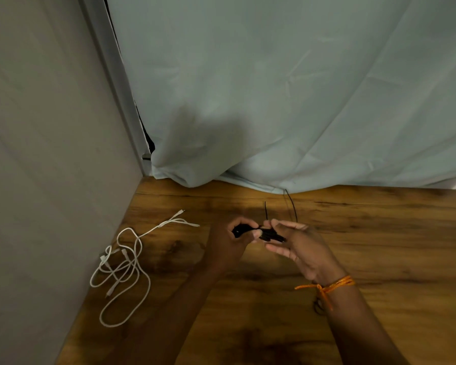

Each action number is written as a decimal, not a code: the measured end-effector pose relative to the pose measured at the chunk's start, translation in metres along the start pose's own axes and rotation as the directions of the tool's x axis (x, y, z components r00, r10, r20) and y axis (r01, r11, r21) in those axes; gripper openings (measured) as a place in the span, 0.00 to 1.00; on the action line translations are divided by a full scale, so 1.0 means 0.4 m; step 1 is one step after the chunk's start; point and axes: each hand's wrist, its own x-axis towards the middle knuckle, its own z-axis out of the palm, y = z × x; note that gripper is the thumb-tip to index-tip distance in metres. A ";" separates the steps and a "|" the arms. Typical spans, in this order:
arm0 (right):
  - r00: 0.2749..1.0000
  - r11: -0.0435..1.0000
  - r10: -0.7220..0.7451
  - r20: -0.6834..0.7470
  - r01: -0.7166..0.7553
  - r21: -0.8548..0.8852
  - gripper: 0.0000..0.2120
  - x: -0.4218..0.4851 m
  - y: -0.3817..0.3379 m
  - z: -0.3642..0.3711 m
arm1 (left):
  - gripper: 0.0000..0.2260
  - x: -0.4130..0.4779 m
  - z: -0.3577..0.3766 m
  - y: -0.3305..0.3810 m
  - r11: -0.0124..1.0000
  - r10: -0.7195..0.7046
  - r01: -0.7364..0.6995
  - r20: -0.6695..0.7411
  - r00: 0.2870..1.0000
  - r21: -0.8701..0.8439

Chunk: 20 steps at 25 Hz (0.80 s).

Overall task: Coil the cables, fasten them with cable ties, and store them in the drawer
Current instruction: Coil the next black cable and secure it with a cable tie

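Over table [379,233]: left hand [229,242] grips black cable bundle [270,235], right hand [298,245] pinches it (tie [266,212], seemingly, upright).

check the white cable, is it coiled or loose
Loose: the white cable lies in uneven, tangled loops on the table, its ends splayed out, with no tie visible around it.

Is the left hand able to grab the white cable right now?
Probably not yet: the left hand grips the black cable. Nothing on the table lies between it and the white cable at its left, so once it lets go, the way looks free.
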 end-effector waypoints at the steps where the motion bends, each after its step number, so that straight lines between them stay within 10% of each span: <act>1: 0.999 0.998 -0.023 -0.041 0.021 -0.055 0.09 0.008 0.005 -0.014 | 0.05 -0.001 0.005 -0.005 0.998 -0.051 0.051 -0.010 0.999 -0.034; 9: 0.876 0.672 -0.338 -0.344 -0.031 -0.739 0.06 0.046 0.064 -0.218 | 0.05 -0.018 0.035 -0.069 0.975 -0.219 0.217 -0.046 0.975 -0.045; 20: 0.864 0.359 -0.152 -0.480 -0.405 -0.841 0.07 0.044 0.186 -0.320 | 0.04 -0.054 0.099 -0.104 0.961 -0.274 0.276 0.096 0.957 0.000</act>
